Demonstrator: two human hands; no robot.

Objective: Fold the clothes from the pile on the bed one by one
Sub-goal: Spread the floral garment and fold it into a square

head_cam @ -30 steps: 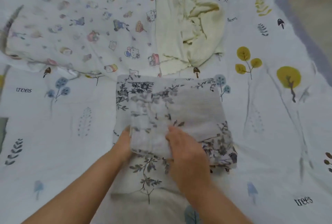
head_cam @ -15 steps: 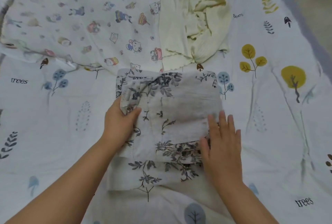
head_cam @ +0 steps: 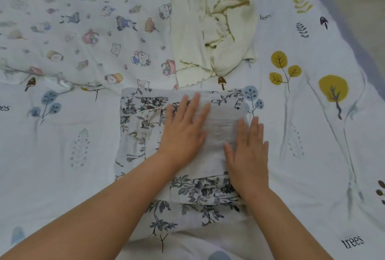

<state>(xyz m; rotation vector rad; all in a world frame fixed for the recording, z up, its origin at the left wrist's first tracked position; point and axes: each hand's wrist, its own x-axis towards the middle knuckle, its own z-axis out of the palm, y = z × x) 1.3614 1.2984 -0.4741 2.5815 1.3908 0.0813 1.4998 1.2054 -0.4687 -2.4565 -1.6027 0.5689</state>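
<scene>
Two hands flat on one folded garment, centre of bed. Left hand pressed palm-down on grey-floral garment, fingers spread and straight, gripping nothing. Right hand likewise flat along right edge of same garment, fingers extended and close together, nothing pinched.

Garment lying as rough rectangle on printed bedsheet, plain inner face showing between hands, floral layers showing at left and near edge. Near edge uneven, lower layer poking out past upper one.

Beyond it, touching or nearly touching far edge: cream knit garment, crumpled, unfolded. To the left, cartoon-print cloth spread loose; garment or bedding, cannot tell.

Handling, as judgement: thin woven cotton, light, limp, no stiffness to hold a crease without pressing. Layers likely to slide on each other and spring open if released quickly. Not fragile. Best hold probably at two corners of one short edge, pinching all layers together, or flat hand under folded stack for lifting. Single-layer grab likely to undo folds.

Step in hand appears to be smoothing after a fold; cream knit not yet done.
</scene>
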